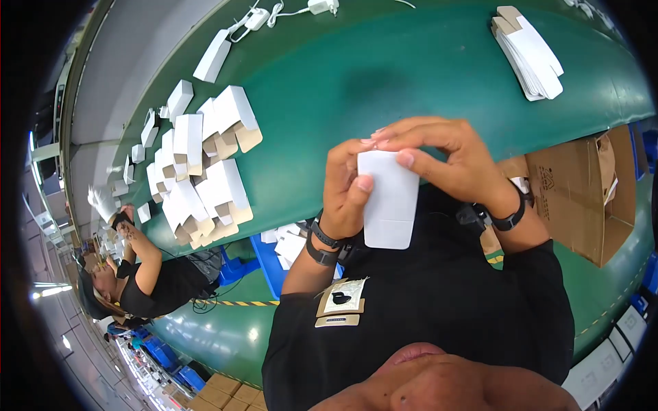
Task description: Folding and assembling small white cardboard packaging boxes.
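Between my two hands is a small white cardboard box (388, 198), held upright in front of my chest over the table's near edge. My left hand (345, 181) is closed round its left side, with the thumb on the face towards me. Across the top reaches my right hand (445, 147), its fingers bent over the upper edge and its thumb pressing near the upper right corner. The fingertips of both hands meet at the top. What lies behind the box is hidden, and I cannot see whether anything is inside it.
On the green table (308, 89) several open white boxes (188, 140) are heaped at left. Flat carton blanks (528, 58) lie stacked at far right, white chargers with cables (257, 19) at the back. A brown carton (576, 192) stands right; a co-worker (147, 274) sits left.
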A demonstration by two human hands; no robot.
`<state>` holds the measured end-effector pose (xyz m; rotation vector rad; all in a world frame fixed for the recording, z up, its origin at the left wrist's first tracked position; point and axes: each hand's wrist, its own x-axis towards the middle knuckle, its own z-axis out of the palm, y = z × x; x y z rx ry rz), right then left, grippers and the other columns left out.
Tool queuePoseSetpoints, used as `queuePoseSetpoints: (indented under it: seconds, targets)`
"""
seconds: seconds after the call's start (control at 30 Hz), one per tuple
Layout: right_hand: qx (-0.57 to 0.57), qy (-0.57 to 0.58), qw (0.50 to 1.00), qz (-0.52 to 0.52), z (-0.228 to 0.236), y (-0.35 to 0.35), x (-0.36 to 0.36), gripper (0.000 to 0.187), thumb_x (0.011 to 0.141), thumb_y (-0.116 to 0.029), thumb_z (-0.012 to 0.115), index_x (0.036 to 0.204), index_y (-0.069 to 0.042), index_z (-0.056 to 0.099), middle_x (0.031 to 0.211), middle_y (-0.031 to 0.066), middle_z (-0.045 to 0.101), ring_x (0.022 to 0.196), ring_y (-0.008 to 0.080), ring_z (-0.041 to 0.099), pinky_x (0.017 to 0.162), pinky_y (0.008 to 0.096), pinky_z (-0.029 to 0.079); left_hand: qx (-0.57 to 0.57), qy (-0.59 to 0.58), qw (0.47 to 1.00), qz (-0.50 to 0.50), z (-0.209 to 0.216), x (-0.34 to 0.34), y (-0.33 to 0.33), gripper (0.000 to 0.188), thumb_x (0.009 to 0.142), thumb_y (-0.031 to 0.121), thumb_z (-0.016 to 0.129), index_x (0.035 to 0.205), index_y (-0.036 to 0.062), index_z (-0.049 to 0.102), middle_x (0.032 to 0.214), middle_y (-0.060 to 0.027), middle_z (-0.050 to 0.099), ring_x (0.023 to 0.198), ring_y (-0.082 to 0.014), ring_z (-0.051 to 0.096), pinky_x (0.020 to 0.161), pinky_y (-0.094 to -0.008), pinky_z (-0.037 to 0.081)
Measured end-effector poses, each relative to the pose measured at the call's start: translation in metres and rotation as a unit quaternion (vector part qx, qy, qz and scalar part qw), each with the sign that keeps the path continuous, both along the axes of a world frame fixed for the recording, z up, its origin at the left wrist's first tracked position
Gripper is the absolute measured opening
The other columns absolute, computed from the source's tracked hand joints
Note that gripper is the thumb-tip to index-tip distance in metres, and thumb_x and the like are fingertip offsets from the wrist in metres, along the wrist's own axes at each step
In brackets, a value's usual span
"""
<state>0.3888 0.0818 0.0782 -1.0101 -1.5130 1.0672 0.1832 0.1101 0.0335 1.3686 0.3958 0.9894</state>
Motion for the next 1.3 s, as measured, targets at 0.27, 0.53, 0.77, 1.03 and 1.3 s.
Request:
queuePoseSetpoints:
  seconds: [0.27,0.53,0.77,1.03,1.3]
  targets:
    - [0.154,-0.481,0.793,-0.341,-0.018,0.036,0.12,0.046,0.086,-0.024,0.069,0.127,-0.004,0.059,0.137,0.022,0.052,0.13,0.0395,0.045,0.105,0.0472,0.039,-0.184,0.003,0.97,0.161,-0.012,0.049,0.108,0.041,0.099,0.029,0.052,0.131,0.0088,0.038,0.111,-0.007,0.056,0.093,-0.0152,0.055,0.076,-0.0272,0.046]
    - [-0.009,-0.592,0.68,-0.432,-0.052,0.017,0.226,0.043,0.087,-0.028,0.068,0.12,-0.002,0.061,0.118,0.0247,0.062,0.106,0.0399,0.06,0.089,0.0448,0.05,-0.235,0.044,0.881,0.408,-0.048,0.009,0.318,0.054,0.089,0.014,0.065,0.133,0.0078,0.035,0.111,-0.012,0.055,0.088,-0.0183,0.057,0.072,-0.0344,0.051]
    - [-0.079,-0.584,0.665,-0.458,-0.009,0.005,0.196,0.022,0.091,-0.018,0.062,0.102,-0.001,0.067,0.106,0.0177,0.069,0.093,0.0364,0.066,0.079,0.0424,0.053,-0.093,0.041,0.913,0.394,-0.049,0.03,0.284,0.06,0.09,0.011,0.063,0.14,0.0032,0.031,0.131,-0.0173,0.048,0.115,-0.0226,0.052,0.099,-0.0357,0.044]
    - [0.265,-0.303,0.868,-0.292,0.012,-0.014,0.014,0.027,0.087,-0.012,0.066,0.113,-0.003,0.066,0.108,0.014,0.069,0.098,0.0324,0.067,0.078,0.0395,0.053,-0.074,-0.041,0.996,-0.037,0.033,0.09,0.039,0.085,0.088,0.042,0.068,0.149,0.0018,0.023,0.148,-0.0188,0.035,0.135,-0.0296,0.039,0.11,-0.0436,0.034]
    - [0.069,-0.121,0.976,-0.169,0.04,-0.004,0.025,0.028,0.081,-0.017,0.075,0.103,-0.005,0.063,0.09,0.0124,0.069,0.084,0.0226,0.068,0.071,0.0297,0.051,-0.167,0.052,0.963,-0.204,0.007,0.015,0.017,0.11,0.078,0.056,0.073,0.151,0.0039,0.009,0.144,-0.0174,0.038,0.133,-0.0294,0.039,0.109,-0.0425,0.033]
